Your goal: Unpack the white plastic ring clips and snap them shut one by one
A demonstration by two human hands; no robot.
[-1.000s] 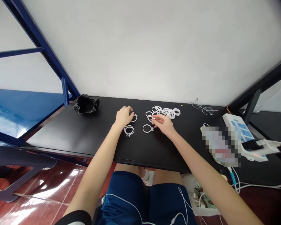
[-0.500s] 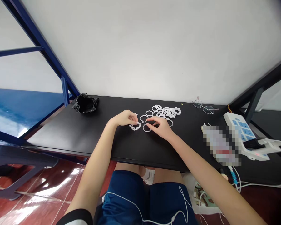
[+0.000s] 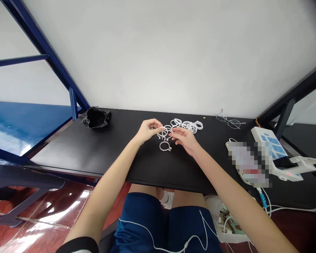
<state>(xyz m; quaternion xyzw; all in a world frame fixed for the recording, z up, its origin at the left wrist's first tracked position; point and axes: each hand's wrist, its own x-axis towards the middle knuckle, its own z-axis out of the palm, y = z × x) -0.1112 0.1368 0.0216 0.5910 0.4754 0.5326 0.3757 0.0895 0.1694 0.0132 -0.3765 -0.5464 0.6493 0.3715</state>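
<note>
My left hand (image 3: 150, 130) pinches white plastic curtain rings (image 3: 162, 133), which hang from my thumb and fingers with their small tabs pointing down. Close on the right, my right hand (image 3: 184, 138) has its fingertips closed on the edge of another white ring, which overlaps those in the left. How many rings are held I cannot tell. Below the hands a single ring (image 3: 164, 146) lies flat on the black table (image 3: 152, 167). Just behind my right hand is a loose pile of white rings (image 3: 189, 125), partly hidden by the fingers.
A crumpled, open black plastic bag (image 3: 96, 117) sits at the far left. Eyeglasses (image 3: 229, 120) lie near the wall. On the right are a phone (image 3: 249, 163), blurred out, and a white power strip (image 3: 272, 144) with cables. A grey stool (image 3: 23, 189) stands left of the table.
My left hand has lifted its rings and moved right and slightly away from me, meeting my right hand. A ring lying under my right fingers now lies uncovered on the table.
</note>
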